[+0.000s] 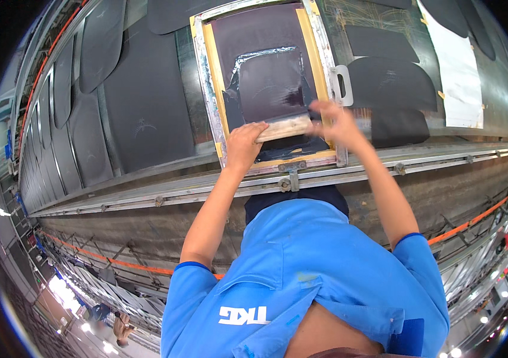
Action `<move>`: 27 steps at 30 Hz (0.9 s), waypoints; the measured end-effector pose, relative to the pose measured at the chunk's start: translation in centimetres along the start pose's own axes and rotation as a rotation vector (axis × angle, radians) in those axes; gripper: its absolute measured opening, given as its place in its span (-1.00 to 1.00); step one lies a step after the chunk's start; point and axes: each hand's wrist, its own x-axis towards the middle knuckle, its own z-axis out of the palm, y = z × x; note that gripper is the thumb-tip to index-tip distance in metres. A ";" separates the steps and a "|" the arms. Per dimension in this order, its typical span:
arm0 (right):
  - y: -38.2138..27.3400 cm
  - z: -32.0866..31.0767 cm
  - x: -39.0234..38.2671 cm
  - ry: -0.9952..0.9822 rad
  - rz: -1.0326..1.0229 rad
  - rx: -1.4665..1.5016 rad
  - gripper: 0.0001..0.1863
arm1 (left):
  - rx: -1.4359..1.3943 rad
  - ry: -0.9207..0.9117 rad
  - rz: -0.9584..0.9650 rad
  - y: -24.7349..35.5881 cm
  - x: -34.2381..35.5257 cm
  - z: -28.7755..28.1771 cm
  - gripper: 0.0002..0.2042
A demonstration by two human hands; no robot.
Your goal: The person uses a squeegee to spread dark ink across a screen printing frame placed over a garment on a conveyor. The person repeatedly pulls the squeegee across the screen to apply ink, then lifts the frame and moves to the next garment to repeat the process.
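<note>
A wooden-handled squeegee (285, 127) lies across the near part of a screen-printing frame (208, 77). My left hand (245, 143) is closed round its left end. Close to the other end is my right hand (338, 124), blurred by motion, with its fingers apart. Dark wet ink (294, 147) shows on the mesh below the squeegee, and more outlines a rounded panel shape (270, 80) above it. Yellow tape (217, 65) borders the mesh inside the frame. Whether the right fingertips touch the squeegee is hard to make out.
Flat black cut pieces (146, 95) lie along the table to the left, with several more (391, 83) to the right. A white handle (343, 85) juts from the frame's right side. White paper (454, 71) lies farther right. A metal rail (373, 172) runs along the near edge.
</note>
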 end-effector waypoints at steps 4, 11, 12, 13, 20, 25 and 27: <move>7.5 -4.3 6.0 0.447 0.278 -0.119 -0.49 | 0.045 0.035 0.029 1.6 0.4 1.2 -0.48; 7.6 -2.1 10.0 0.640 0.135 0.012 -0.71 | 0.080 -0.033 0.133 1.6 -3.7 2.4 -0.38; 6.6 -2.6 9.9 0.669 0.111 -0.006 -0.70 | 0.058 -0.024 0.168 1.3 -4.5 2.1 -0.35; 6.0 -3.0 9.6 0.689 0.046 -0.047 -0.70 | 0.026 -0.035 0.162 1.3 -5.0 1.6 -0.34; -3.8 6.3 11.1 0.660 0.106 0.149 -0.70 | -0.006 0.030 0.061 -5.2 -10.3 -6.5 -0.29; -9.6 21.9 15.7 0.619 0.093 0.208 -0.71 | 0.072 0.006 -0.030 -16.9 -15.8 -15.2 -0.38; -11.7 26.5 16.5 0.619 0.102 0.217 -0.70 | 0.077 -0.007 -0.053 -20.6 -17.6 -17.6 -0.38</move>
